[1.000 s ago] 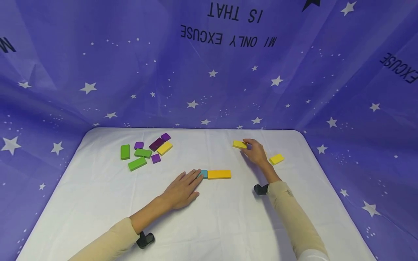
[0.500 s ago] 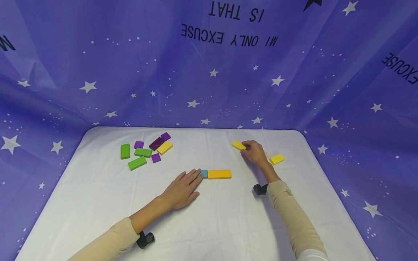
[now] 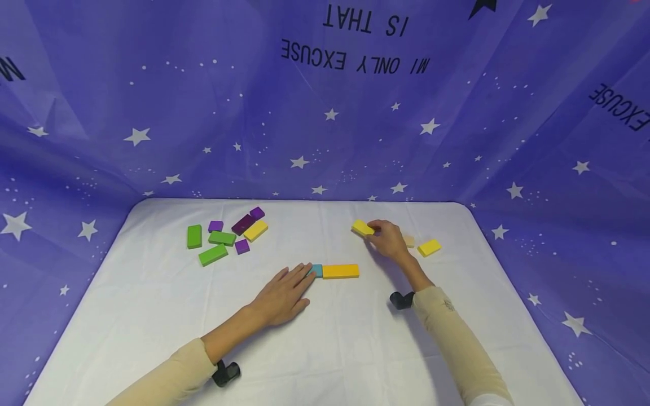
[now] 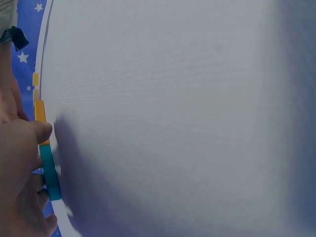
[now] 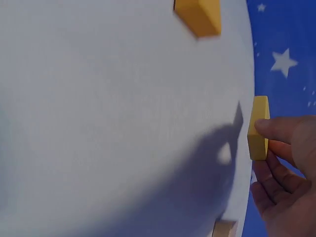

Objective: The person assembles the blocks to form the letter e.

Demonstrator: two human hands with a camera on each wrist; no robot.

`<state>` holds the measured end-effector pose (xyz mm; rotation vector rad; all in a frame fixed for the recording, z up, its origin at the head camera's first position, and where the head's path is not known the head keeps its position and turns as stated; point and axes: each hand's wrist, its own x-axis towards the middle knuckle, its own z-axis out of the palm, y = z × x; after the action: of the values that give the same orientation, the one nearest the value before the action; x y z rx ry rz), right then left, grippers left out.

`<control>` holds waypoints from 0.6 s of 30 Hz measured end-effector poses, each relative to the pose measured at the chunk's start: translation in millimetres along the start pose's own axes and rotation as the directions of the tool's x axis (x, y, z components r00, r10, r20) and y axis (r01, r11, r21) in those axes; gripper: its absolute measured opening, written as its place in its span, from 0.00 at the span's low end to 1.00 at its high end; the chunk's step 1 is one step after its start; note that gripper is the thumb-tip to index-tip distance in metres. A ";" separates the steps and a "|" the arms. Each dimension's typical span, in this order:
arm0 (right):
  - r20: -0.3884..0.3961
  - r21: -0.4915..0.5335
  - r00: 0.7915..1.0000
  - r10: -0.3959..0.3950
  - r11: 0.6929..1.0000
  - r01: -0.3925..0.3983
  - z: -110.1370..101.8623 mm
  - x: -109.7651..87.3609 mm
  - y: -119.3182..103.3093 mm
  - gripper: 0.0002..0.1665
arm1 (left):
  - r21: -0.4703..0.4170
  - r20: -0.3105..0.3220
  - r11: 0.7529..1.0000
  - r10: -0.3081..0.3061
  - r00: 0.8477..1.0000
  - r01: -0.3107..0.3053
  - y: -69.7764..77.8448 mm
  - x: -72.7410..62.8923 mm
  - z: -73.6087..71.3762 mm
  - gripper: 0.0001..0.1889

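Note:
My right hand point(image 3: 390, 239) pinches a yellow block point(image 3: 361, 228) between thumb and fingers; the right wrist view shows the thumb pressed on the face of this yellow block point(image 5: 258, 111). My left hand point(image 3: 284, 294) lies with extended fingers over a teal block point(image 3: 317, 270), covering most of it. End to end with the teal block is an orange-yellow block point(image 3: 341, 272). From the left wrist, the teal block point(image 4: 49, 173) shows along its length, fingers behind it and the thumb near where it meets the orange-yellow block point(image 4: 40, 111).
Right of my right hand lie another yellow block point(image 3: 429, 247) and a pale wooden block point(image 3: 408, 241). At the back left are several green blocks point(image 3: 214, 255), purple blocks point(image 3: 242, 246), a dark purple block point(image 3: 244, 224) and a yellow block point(image 3: 256, 230). A starry purple curtain point(image 3: 325, 141) surrounds the white table point(image 3: 325, 355).
My right hand has moved a little to the left with the yellow block, which has turned slightly. The pale wooden block has come into fuller view. My left hand has stayed in place.

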<state>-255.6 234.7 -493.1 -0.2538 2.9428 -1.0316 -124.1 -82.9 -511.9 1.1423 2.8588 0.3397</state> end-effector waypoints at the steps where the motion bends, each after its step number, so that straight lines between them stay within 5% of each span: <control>1: 0.000 0.018 1.000 -0.008 1.000 0.008 1.3 -2.3 -2.3 0.23 | -0.001 -0.002 1.000 -0.001 1.000 0.001 0.0 -0.1 0.3 0.33; 18: -0.032 0.117 0.999 -0.001 0.993 0.005 21.6 -44.4 -16.7 0.22 | 0.022 0.019 1.000 -0.016 1.000 0.016 -0.2 0.2 1.5 0.34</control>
<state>-207.8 215.4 -501.5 -0.2419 2.8969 -1.2146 -124.2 -82.6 -513.4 1.1191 2.8606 0.2967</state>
